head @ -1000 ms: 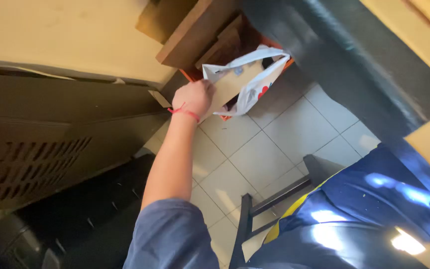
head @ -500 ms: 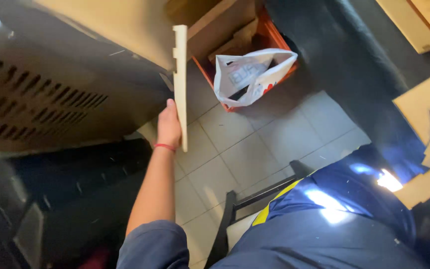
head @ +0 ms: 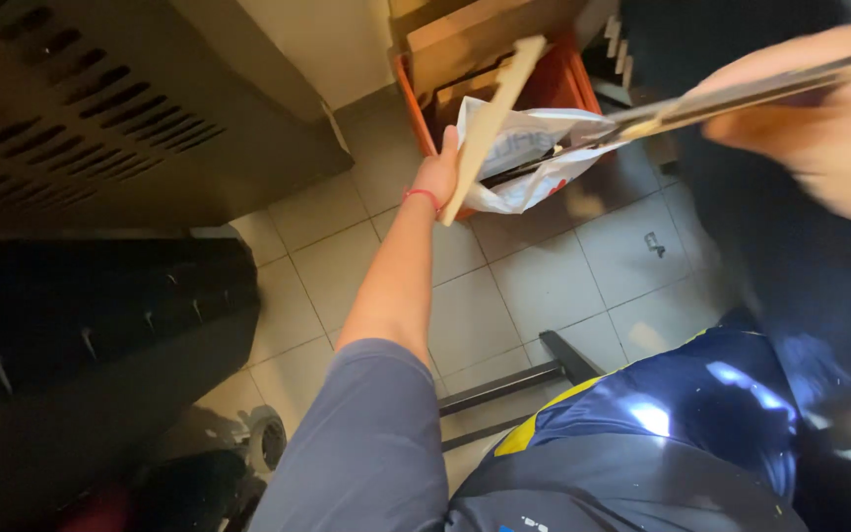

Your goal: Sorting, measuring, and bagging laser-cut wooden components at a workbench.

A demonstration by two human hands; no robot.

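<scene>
Compared with half a second ago, the view has turned: the dark perforated panel (head: pixel 61 108) now fills only the upper left corner, the orange crate (head: pixel 554 84) has come closer to the centre, and a second hand has entered from the right. The wooden strip, which stood upright then, now leans toward the upper right.

Below the panel, on the far left, a dark bulky object is in shadow — I cannot tell what it is. Next to it the pale tiled floor (head: pixel 544 286) is seen.

In the middle, the left arm in a grey sleeve (head: pixel 366 443) stretches forward and up, almost straight, with a thin red band (head: pixel 424 197) at the wrist. The left hand (head: pixel 440 169) is closed on the lower part of the light wooden strip (head: pixel 490 123), which is held above the crate.

Behind the strip, a white plastic bag (head: pixel 524 163) with some red and dark print hangs over the front edge of the crate. In the crate brown boards stand upright.

At the upper right, the right hand (head: pixel 824 118) — blurred — grips a thin dark flat piece (head: pixel 731 99) whose far end points at the bag. Below it a blue garment with a yellow stripe (head: pixel 682 414) shines.
</scene>
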